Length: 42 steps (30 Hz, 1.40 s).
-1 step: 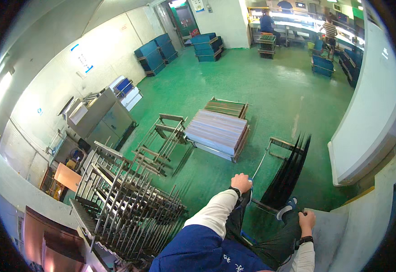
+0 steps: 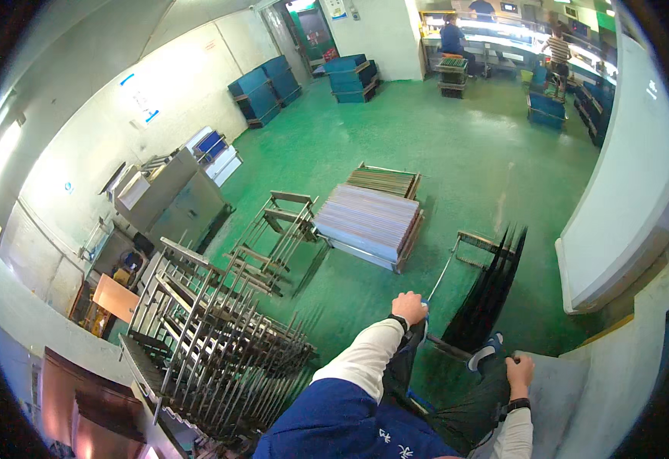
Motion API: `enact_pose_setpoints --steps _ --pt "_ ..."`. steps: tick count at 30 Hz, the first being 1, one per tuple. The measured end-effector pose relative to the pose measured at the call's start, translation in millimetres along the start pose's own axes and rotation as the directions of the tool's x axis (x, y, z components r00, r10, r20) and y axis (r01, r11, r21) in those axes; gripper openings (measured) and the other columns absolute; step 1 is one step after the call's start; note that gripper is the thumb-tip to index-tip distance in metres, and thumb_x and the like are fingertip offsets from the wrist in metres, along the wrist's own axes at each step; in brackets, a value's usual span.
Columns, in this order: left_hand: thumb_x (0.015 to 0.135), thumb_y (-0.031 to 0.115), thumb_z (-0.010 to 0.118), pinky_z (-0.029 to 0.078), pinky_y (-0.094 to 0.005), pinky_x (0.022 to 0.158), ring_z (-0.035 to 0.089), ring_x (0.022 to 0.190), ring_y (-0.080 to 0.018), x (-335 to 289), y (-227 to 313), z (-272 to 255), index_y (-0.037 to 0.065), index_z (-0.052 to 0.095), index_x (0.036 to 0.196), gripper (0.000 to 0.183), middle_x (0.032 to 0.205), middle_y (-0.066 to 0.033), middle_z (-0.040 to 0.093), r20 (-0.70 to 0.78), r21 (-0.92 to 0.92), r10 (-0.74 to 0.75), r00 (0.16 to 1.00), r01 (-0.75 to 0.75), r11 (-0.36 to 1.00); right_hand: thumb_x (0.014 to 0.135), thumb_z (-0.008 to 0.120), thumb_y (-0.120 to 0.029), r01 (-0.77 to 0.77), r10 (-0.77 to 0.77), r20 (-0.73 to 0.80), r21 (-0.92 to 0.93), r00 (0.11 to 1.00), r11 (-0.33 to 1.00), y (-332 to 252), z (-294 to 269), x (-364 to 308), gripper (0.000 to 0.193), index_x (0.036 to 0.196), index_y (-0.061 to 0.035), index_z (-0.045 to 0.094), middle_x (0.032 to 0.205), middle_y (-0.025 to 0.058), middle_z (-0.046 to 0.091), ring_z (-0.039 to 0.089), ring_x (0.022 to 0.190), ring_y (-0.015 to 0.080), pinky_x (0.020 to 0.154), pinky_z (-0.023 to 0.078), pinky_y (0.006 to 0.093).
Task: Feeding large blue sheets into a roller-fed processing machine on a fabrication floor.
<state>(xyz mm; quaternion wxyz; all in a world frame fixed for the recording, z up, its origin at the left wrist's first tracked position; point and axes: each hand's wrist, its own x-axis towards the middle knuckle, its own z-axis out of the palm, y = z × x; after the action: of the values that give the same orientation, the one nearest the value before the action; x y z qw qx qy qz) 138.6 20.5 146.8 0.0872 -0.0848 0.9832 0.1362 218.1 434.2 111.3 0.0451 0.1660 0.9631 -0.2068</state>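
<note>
My left hand (image 2: pixel 409 307) is curled up at my left knee, knuckles on top. A small pale-blue bit (image 2: pixel 425 304) shows beside its fingers; I cannot tell what it is. At my right knee, my right hand (image 2: pixel 518 370) is closed too, its fingertips and anything inside them hidden. Dark trousers (image 2: pixel 465 413) cover my legs, and a sandal (image 2: pixel 487 349) is on one foot. Just beyond my knees stands a metal rack (image 2: pixel 478 243) holding several upright black sheets (image 2: pixel 489 294).
Ahead, a rack holds pale panels (image 2: pixel 369 222) with brownish panels (image 2: pixel 384 182) behind. Metal racks (image 2: pixel 220 336) pile up at the left, near a grey cabinet (image 2: pixel 177 203). Blue bins (image 2: pixel 350 76) stand far back. A pale wall (image 2: pixel 618 191) bounds the right. People (image 2: pixel 452 38) work at a lit bench.
</note>
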Motion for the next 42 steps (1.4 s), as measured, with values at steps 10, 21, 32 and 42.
enact_pose_setpoints --steps 10,21,32,42 --pt "0.079 0.031 0.062 0.052 -0.0478 0.084 0.061 0.103 -0.0343 15 9 -2 0.007 0.071 0.098 0.032 0.106 -0.0134 0.065 -0.081 -0.031 0.017 0.997 -0.02 0.999 0.079 0.072 -0.031 0.097 -0.095 -0.034 0.072 0.995 0.993 28 26 28 0.034 0.098 -0.0036 0.067 0.107 0.0172 0.063 0.059 0.099 0.0366 0.083 0.047 0.0477" --pt "0.079 0.034 0.062 0.053 -0.0489 0.081 0.061 0.098 -0.0354 9 -2 0 0.007 0.071 0.095 0.033 0.102 -0.0149 0.065 -0.098 -0.048 0.013 0.995 -0.018 0.999 0.082 0.069 -0.037 0.054 -0.054 0.009 -0.013 0.999 0.998 19 25 24 0.035 0.101 -0.0079 0.067 0.107 0.0146 0.064 0.059 0.101 0.0372 0.086 0.047 0.0479" --pt "0.079 0.032 0.064 0.051 -0.0483 0.083 0.06 0.102 -0.0341 6 -2 -7 0.007 0.071 0.098 0.033 0.105 -0.014 0.064 -0.099 -0.081 -0.001 0.995 -0.007 0.997 0.083 0.068 -0.036 0.092 -0.092 0.03 0.007 0.995 0.996 31 26 28 0.034 0.102 -0.0081 0.068 0.105 0.0132 0.065 0.06 0.1 0.0344 0.085 0.047 0.0456" --pt "0.078 0.032 0.063 0.052 -0.0476 0.081 0.061 0.101 -0.0343 8 -2 -5 0.008 0.072 0.097 0.032 0.104 -0.0142 0.065 -0.107 -0.047 -0.021 0.994 0.016 0.999 0.083 0.067 -0.034 0.173 -0.188 0.135 0.115 0.973 0.978 34 12 53 0.035 0.1 -0.0047 0.071 0.104 0.016 0.068 0.062 0.099 0.036 0.087 0.048 0.0439"
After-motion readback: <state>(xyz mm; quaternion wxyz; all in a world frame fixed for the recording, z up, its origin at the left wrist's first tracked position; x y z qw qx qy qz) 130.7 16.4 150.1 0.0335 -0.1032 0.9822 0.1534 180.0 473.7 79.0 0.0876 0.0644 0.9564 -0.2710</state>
